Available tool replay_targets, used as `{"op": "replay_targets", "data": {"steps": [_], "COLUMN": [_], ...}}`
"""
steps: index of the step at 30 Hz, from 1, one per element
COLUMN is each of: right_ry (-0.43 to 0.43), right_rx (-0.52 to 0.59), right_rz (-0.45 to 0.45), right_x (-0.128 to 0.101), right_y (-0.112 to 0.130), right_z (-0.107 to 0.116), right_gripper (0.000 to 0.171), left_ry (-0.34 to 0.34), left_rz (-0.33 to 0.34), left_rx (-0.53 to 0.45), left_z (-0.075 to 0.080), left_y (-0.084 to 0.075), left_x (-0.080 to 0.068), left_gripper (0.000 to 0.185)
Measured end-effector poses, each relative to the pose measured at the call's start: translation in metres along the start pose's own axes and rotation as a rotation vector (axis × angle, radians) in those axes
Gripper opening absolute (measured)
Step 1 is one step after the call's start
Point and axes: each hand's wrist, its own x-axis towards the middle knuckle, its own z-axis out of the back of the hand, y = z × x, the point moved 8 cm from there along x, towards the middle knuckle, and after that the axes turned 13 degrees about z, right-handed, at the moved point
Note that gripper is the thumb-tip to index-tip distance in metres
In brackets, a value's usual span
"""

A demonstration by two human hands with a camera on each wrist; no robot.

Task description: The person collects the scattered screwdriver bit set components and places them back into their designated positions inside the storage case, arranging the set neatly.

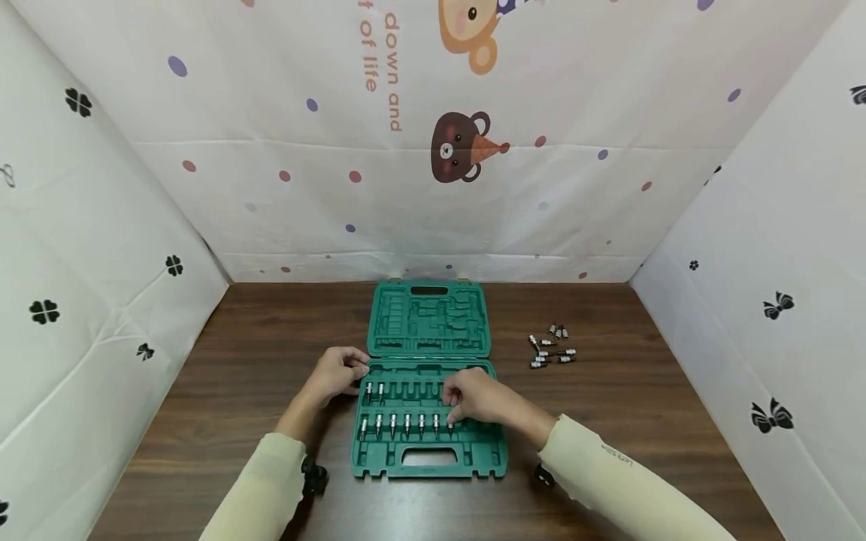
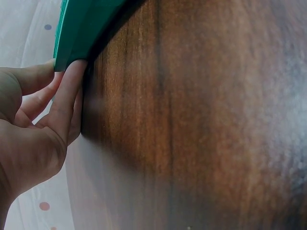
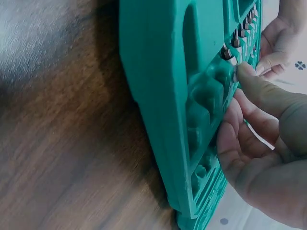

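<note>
A green tool case (image 1: 429,453) lies unfolded on the table, its lid (image 1: 429,350) toward the wall. My left hand (image 1: 336,373) pinches the case's left edge; in the left wrist view thumb and fingers sit on either side of the green rim (image 2: 81,38). Over the right part of the tray is my right hand (image 1: 473,396). Its thumb (image 3: 261,88) presses on a bit socket (image 1: 450,427) at the right end of the front row, while the other fingers curve loosely, apart from the thumb. Several bit sockets (image 1: 407,425) fill that row; two more (image 1: 381,391) lie at the left of the row behind.
Loose bit sockets (image 1: 551,353) lie scattered on the brown wooden table (image 1: 284,315), right of the lid. Patterned white sheets (image 1: 379,195) rise behind the table and along both sides.
</note>
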Motion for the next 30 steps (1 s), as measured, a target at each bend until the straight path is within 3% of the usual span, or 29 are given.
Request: {"op": "replay_targets", "data": {"steps": [22, 30], "right_ry": [-0.002, -0.041], "right_rx": [-0.040, -0.027], "right_rz": [0.001, 0.087], "right_x": [0.0030, -0.0049], "right_y": [0.0005, 0.0019], "right_z": [-0.0016, -0.0015], "right_gripper": [0.017, 0.016], "left_ry": [0.001, 0.004], "left_rz": [0.008, 0.002], "left_rx": [0.000, 0.002], "left_z": [0.0028, -0.0012], "left_y": [-0.0013, 0.0022], "left_x": [0.0000, 0.0013], "left_gripper": [0.017, 0.018]}}
